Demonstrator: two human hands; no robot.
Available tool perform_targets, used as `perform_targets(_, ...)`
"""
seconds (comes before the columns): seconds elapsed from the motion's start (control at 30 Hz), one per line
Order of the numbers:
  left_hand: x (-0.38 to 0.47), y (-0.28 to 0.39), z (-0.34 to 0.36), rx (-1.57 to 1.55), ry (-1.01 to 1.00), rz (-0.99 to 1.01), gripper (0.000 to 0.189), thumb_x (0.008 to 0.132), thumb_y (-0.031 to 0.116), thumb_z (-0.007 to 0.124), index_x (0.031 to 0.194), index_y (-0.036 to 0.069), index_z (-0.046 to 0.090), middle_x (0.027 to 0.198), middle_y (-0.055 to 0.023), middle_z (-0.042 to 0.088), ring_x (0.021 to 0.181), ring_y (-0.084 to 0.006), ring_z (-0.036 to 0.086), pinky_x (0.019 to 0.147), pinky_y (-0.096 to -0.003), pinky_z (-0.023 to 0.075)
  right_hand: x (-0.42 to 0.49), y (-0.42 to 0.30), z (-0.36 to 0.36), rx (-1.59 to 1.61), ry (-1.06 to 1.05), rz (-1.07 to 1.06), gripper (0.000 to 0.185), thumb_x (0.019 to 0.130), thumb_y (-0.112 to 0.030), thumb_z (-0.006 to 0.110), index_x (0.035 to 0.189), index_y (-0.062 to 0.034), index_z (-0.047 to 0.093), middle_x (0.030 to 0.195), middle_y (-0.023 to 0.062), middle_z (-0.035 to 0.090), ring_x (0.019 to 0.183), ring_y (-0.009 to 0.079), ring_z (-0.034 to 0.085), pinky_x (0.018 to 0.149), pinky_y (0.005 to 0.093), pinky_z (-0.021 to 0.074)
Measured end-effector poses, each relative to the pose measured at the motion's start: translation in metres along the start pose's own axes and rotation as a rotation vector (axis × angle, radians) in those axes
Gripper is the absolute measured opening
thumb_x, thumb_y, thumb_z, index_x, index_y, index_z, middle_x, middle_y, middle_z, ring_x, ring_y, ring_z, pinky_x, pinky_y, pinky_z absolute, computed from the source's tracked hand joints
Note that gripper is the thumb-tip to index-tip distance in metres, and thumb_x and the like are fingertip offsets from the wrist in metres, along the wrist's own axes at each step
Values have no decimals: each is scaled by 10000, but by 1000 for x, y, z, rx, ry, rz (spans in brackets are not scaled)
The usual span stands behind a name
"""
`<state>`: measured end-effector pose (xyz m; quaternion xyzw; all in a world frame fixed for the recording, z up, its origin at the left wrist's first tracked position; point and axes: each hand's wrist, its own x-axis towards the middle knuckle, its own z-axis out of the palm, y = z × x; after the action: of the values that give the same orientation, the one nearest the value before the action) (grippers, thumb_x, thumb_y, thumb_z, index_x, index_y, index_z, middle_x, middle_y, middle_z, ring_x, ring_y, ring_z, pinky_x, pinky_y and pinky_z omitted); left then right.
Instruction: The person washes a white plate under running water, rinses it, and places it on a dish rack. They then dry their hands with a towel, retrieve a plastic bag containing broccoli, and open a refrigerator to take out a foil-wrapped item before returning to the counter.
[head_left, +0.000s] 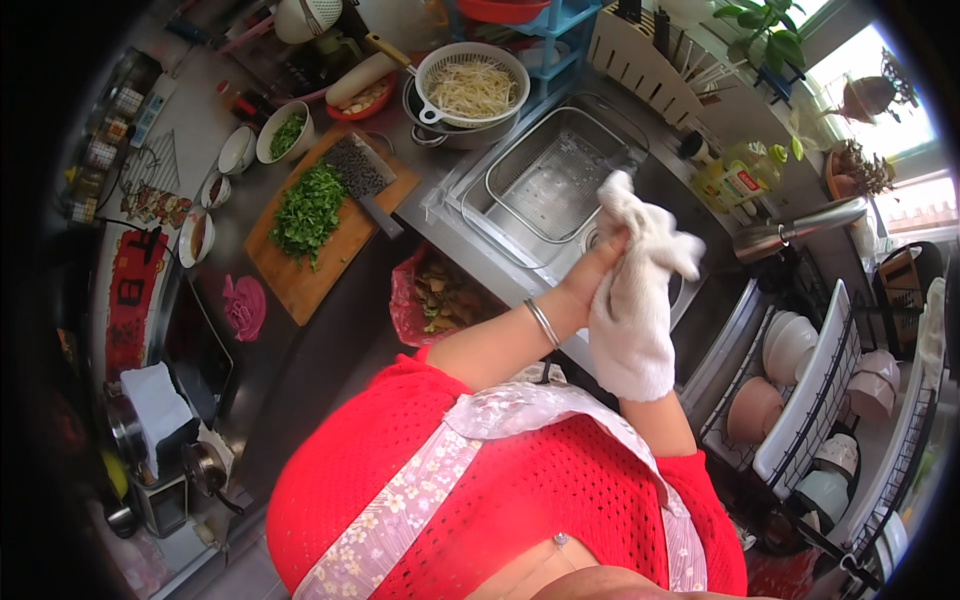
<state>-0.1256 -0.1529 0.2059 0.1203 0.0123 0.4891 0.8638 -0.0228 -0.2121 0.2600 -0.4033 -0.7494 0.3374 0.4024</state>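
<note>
A white cloth towel (637, 322) is bunched over the sink edge. My left hand (604, 262), with silver bangles on its wrist, grips the towel near its upper part. The towel covers my right hand and wrist, so only the right forearm shows and its fingers are hidden. Behind the towel, a rectangular wire-mesh basket (555, 176) sits in the steel sink. To the left, chopped green herbs (309, 212) lie on a wooden cutting board (300, 289), beside a cleaver (360, 169) with a dark speckled blade.
A white colander (517, 75) of bean sprouts rests on a pot behind the board. A red bag (405, 307) of scraps hangs by the counter edge. Several small bowls (196, 238) stand at left. The faucet (802, 225) and dish rack (802, 390) are at right.
</note>
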Motion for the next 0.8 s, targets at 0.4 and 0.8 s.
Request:
perform_targets(0.4, 28, 36, 52, 932, 128, 312, 209, 843, 277, 659, 845, 79, 592, 692, -56, 604, 628, -132, 597, 565, -280, 465, -87, 5, -30, -13, 152, 610, 567, 871, -173, 619, 1379, -53, 398, 1387, 123, 436, 1259, 270, 443, 1011, 379, 373)
perform_targets(0.8, -45, -130, 97, 1289, -469, 185, 274, 737, 74, 713, 972, 32, 579, 843, -88, 630, 726, -209, 634, 647, -294, 493, -190, -36, -57, 7, 548, 277, 508, 876, -243, 594, 1301, -14, 437, 1252, 183, 505, 1157, 256, 493, 987, 359, 363)
